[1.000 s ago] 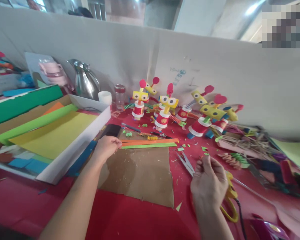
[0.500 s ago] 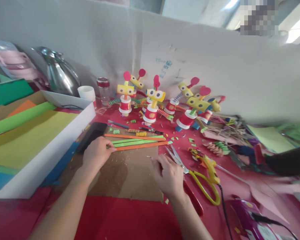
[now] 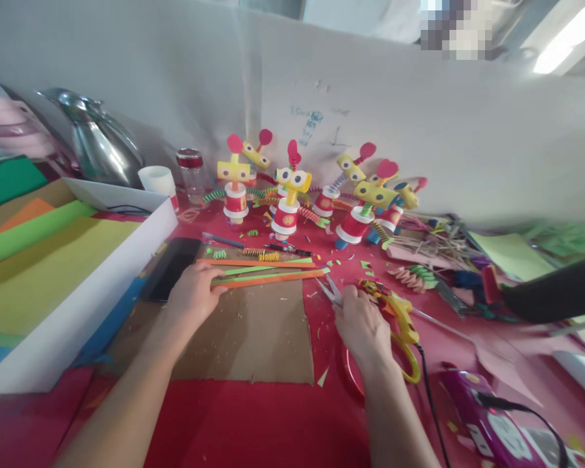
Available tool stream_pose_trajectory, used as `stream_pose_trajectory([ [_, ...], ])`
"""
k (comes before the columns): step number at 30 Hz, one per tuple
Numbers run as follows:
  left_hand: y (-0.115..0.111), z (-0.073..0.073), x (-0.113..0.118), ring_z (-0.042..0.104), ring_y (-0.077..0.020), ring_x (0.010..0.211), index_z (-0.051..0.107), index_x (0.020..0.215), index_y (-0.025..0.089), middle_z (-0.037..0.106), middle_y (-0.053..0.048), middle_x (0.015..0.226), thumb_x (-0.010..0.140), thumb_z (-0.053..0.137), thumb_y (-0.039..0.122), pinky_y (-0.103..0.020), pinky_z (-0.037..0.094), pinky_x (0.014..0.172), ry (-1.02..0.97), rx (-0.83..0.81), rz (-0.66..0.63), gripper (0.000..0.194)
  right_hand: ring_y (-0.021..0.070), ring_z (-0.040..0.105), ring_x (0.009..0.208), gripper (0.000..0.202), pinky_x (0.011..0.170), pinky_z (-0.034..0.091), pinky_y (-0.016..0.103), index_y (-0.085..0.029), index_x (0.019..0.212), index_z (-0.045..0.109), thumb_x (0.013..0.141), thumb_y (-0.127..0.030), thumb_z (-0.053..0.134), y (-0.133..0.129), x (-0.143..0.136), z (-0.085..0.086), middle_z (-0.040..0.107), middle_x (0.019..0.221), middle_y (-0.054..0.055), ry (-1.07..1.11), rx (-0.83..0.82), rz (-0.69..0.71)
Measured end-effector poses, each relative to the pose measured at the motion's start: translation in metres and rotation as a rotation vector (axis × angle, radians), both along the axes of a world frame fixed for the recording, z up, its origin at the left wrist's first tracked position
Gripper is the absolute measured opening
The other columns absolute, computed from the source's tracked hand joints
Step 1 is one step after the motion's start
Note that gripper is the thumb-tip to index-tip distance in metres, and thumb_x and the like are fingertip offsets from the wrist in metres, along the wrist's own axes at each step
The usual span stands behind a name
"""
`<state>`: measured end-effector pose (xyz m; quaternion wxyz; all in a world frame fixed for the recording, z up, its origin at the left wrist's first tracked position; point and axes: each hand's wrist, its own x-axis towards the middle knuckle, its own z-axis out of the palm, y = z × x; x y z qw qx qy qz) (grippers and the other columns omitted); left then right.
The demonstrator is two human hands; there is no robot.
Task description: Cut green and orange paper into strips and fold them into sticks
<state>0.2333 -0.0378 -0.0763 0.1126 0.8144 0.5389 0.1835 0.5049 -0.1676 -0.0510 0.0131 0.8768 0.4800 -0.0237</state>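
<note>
At the left end of several thin paper strips, my left hand (image 3: 197, 294) is closed, its fingertips pinching the orange strip (image 3: 277, 278) and a green strip (image 3: 251, 268) beside it. The strips lie across a brown cardboard sheet (image 3: 253, 338). My right hand (image 3: 364, 325) is closed over the middle of the scissors (image 3: 329, 290). Their blades point away to the upper left, and one yellow and one red handle show around the hand. Behind the strips are small coiled paper springs, one yellow (image 3: 269, 257) and one green (image 3: 219, 254).
Several paper-cup robot figures (image 3: 286, 218) stand by the wall. A yellow glue gun (image 3: 400, 317) lies right of the scissors, with a purple device (image 3: 492, 416) nearer. On the left are a phone (image 3: 171, 268), a box (image 3: 127, 279) of coloured paper and a steel jug (image 3: 100, 146).
My right hand has moved right from the cardboard's edge onto the scissors. My left hand stays at the strips' left end. The whole view has shifted slightly.
</note>
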Motion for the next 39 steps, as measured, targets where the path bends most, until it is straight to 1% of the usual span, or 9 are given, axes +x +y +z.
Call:
stream_pose_trajectory([
  [7, 0.003, -0.01, 0.0, 0.06, -0.0328, 0.099, 0.076, 0.092, 0.022, 0.068, -0.012, 0.102, 0.076, 0.062, 0.027, -0.044, 0.043, 0.094, -0.069, 0.135, -0.126, 0.022, 0.0282, 0.062, 0.102, 0.027, 0.075, 0.045, 0.035, -0.016, 0.11, 0.057, 0.091, -0.01, 0.039, 0.001, -0.021, 0.008, 0.064, 0.107, 0.015, -0.086, 0.067, -0.009],
  [10, 0.007, -0.018, 0.0, 0.059, -0.0331, 0.096, 0.076, 0.086, 0.023, 0.068, -0.012, 0.1, 0.08, 0.054, 0.026, -0.045, 0.044, 0.091, -0.031, 0.186, -0.173, 0.022, 0.0259, 0.064, 0.094, 0.023, 0.072, 0.045, 0.033, -0.02, 0.106, 0.062, 0.091, -0.019, 0.045, -0.002, -0.019, 0.015, 0.068, 0.101, 0.011, 0.005, 0.126, 0.019],
  [15, 0.009, -0.019, 0.001, 0.061, -0.0316, 0.091, 0.074, 0.079, 0.026, 0.07, -0.01, 0.095, 0.08, 0.051, 0.024, -0.043, 0.043, 0.09, -0.008, 0.182, -0.206, 0.023, 0.0289, 0.066, 0.094, 0.038, 0.073, 0.046, 0.037, -0.021, 0.094, 0.068, 0.096, -0.042, 0.037, -0.024, 0.033, 0.025, 0.069, 0.099, 0.013, 0.036, 0.094, -0.242],
  [18, 0.008, -0.013, 0.004, 0.061, -0.0306, 0.093, 0.073, 0.076, 0.026, 0.071, -0.009, 0.094, 0.078, 0.054, 0.022, -0.041, 0.044, 0.09, -0.015, 0.148, -0.197, 0.02, 0.0331, 0.065, 0.1, 0.037, 0.075, 0.048, 0.041, -0.013, 0.114, 0.06, 0.09, -0.038, 0.046, -0.034, 0.071, 0.02, 0.065, 0.112, 0.021, 0.028, 0.057, -0.366],
  [24, -0.004, 0.005, 0.012, 0.065, -0.0276, 0.09, 0.073, 0.089, 0.022, 0.074, -0.009, 0.097, 0.084, 0.049, 0.019, -0.035, 0.046, 0.075, 0.047, -0.073, -0.066, 0.024, 0.0315, 0.066, 0.1, 0.04, 0.078, 0.048, 0.038, -0.01, 0.127, 0.047, 0.092, -0.029, 0.039, -0.034, 0.102, 0.009, 0.069, 0.102, 0.02, 0.067, 0.007, -0.332],
  [29, -0.01, 0.007, 0.018, 0.066, -0.0238, 0.092, 0.074, 0.093, 0.024, 0.075, -0.005, 0.101, 0.084, 0.052, 0.017, -0.031, 0.047, 0.078, 0.03, -0.113, -0.033, 0.025, 0.0361, 0.065, 0.1, 0.039, 0.076, 0.047, 0.043, -0.005, 0.123, 0.05, 0.093, -0.024, 0.033, -0.037, 0.109, 0.011, 0.067, 0.101, 0.026, 0.032, 0.026, -0.383],
  [32, -0.009, 0.01, 0.012, 0.062, -0.0244, 0.1, 0.075, 0.091, 0.023, 0.071, -0.006, 0.107, 0.082, 0.052, 0.013, -0.031, 0.047, 0.083, 0.044, -0.057, 0.04, 0.026, 0.0366, 0.064, 0.101, 0.04, 0.074, 0.047, 0.043, -0.008, 0.123, 0.052, 0.092, -0.029, 0.038, -0.035, 0.1, 0.018, 0.06, 0.117, 0.027, -0.009, 0.062, -0.389],
  [34, -0.007, 0.014, 0.004, 0.059, -0.0275, 0.101, 0.075, 0.09, 0.021, 0.069, -0.01, 0.105, 0.079, 0.051, 0.009, -0.033, 0.046, 0.081, 0.065, -0.021, 0.128, 0.029, 0.0344, 0.063, 0.1, 0.037, 0.072, 0.046, 0.04, -0.015, 0.119, 0.058, 0.093, -0.035, 0.04, -0.028, 0.081, 0.025, 0.06, 0.122, 0.022, -0.022, 0.127, -0.326],
  [39, -0.002, 0.016, -0.012, 0.057, -0.0282, 0.095, 0.075, 0.087, 0.021, 0.069, -0.011, 0.095, 0.08, 0.053, 0.009, -0.035, 0.045, 0.076, 0.078, -0.013, 0.193, 0.026, 0.0252, 0.066, 0.08, 0.022, 0.059, 0.035, 0.03, -0.025, 0.088, 0.069, 0.09, -0.032, 0.048, 0.003, -0.014, 0.034, 0.073, 0.085, 0.007, 0.159, 0.169, 0.09],
])
